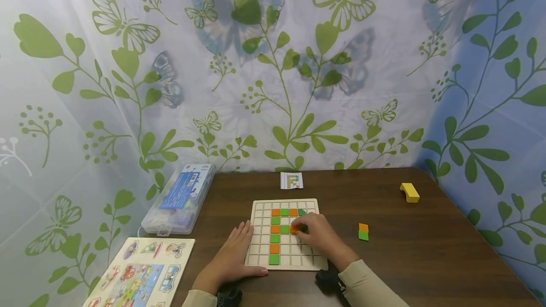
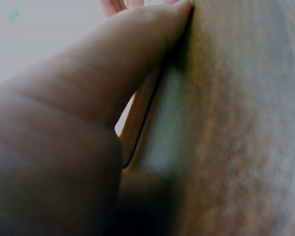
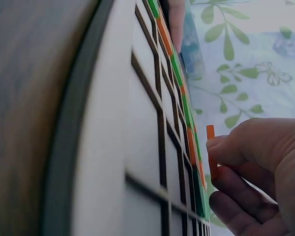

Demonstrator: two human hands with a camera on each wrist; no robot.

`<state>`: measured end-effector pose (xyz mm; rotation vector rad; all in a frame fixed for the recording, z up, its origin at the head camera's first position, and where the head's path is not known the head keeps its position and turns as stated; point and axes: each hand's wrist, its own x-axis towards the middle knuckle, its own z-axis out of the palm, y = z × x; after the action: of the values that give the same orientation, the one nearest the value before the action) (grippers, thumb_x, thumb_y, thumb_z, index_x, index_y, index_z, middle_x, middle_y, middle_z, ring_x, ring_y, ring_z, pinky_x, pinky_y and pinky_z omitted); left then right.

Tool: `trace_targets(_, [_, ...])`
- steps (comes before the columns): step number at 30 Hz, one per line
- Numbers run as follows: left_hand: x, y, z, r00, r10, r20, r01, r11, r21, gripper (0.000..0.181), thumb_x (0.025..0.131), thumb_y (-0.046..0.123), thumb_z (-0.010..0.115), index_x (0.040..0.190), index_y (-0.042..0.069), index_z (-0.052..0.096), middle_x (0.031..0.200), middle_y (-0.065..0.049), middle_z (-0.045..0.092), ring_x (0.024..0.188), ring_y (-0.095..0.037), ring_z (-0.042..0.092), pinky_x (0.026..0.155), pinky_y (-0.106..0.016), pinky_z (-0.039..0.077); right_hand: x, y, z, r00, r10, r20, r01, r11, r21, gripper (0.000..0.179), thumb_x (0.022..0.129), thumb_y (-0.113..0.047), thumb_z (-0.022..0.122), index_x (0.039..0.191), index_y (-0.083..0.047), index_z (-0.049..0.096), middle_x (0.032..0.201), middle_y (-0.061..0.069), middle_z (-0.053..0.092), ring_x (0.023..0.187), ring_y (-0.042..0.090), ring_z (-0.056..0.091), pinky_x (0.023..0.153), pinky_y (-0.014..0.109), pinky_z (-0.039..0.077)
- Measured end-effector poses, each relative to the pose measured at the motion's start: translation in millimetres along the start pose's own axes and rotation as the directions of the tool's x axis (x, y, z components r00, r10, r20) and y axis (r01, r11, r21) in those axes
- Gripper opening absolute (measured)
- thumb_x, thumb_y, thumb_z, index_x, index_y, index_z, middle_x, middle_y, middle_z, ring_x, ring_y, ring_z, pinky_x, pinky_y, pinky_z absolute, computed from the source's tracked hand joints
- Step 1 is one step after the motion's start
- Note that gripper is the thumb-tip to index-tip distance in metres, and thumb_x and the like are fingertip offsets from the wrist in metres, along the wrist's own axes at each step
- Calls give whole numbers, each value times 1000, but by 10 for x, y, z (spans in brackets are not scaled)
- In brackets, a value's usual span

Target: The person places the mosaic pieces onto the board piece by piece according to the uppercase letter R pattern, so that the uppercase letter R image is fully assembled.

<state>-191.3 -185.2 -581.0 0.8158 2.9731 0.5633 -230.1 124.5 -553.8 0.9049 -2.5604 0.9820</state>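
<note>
A wooden grid board [image 1: 298, 252] lies on the table in front of the person, with orange and green square tiles [image 1: 274, 239] in its cells. The tiles run down one column and along two rows. A dark green tile [image 1: 302, 212] ends the top row. Thumb and fingers of the right hand [image 1: 322, 236] pinch an orange tile [image 3: 213, 169] by its edges, close over the board at the end of the lower row. The left hand [image 1: 230, 257] rests at the board's left side, fingers straight along the edge and thumb stretched by the near corner.
Right of the board lie a loose orange tile [image 1: 363, 227] and a green tile [image 1: 363, 235]. Farther right is a yellow arched block [image 1: 410, 193]. A small pattern card [image 1: 292, 180] lies behind the board. At left are a clear plastic box [image 1: 179, 203] and a picture puzzle [image 1: 141, 269].
</note>
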Motion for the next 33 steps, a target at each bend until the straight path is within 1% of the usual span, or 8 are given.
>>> trace_targets(5, [17,-11,8,1000,-3,5,3,1000,1,134,79,91,61,165,-4,24,171,-21,20,158,-36,14,126,-52,13,15,-59,42,999,-31,15,31,999,10,18,87,3,84,103,-5,82,99,3,75,94,22,68,82,44,60])
trace_targets(11, [5,-12,5,1000,4,1,-4,1000,0,133,79,90,61,165,-4,23,171,-21,20,158,-36,13,126,-52,13,40,-125,94,997,-71,43,70,997,22,16,87,3,84,101,-5,82,99,0,76,90,15,67,80,39,59])
trace_targets(14, [-2,-14,6,1000,6,-6,-6,1000,0,133,79,90,61,165,-5,23,171,-22,20,158,-36,14,126,-53,14,53,-151,125,995,-92,46,91,996,14,17,87,4,84,99,-7,82,98,-2,76,90,12,67,79,37,59])
trace_targets(18, [-10,-15,19,1000,7,-5,-7,1000,-2,133,79,90,61,165,-5,23,171,-22,20,158,-37,13,126,-54,14,61,-168,177,992,-115,58,115,993,3,17,85,4,85,98,-7,82,94,-1,76,85,10,63,76,33,57])
trace_targets(21, [-13,-12,31,1000,7,0,-7,1000,-3,134,79,91,61,165,-5,23,171,-22,20,158,-36,13,126,-54,13,56,-168,211,991,-113,69,115,993,-12,17,85,4,85,98,-7,83,92,-2,75,82,9,61,72,30,56])
trace_targets(26, [-15,-11,30,1000,11,-9,-11,1000,2,133,79,90,61,164,-5,24,170,-22,20,158,-37,14,126,-54,14,63,-157,233,991,-114,73,117,992,-37,15,85,0,87,94,-11,85,88,-6,76,80,8,61,71,30,56])
trace_targets(29, [-15,-10,24,1000,14,-15,-14,1000,-2,133,79,90,61,164,-5,24,170,-22,20,158,-37,13,126,-54,14,77,-148,224,991,-107,85,109,994,-18,13,85,-3,88,92,-14,86,87,-9,77,81,7,63,72,29,56])
trace_targets(33, [-17,-14,28,1000,13,-19,-13,1000,-5,133,80,89,62,164,-5,23,171,-22,20,158,-37,13,126,-54,14,77,-135,216,992,-72,102,70,997,24,15,86,-3,87,93,-16,87,87,-11,77,84,6,66,73,27,58])
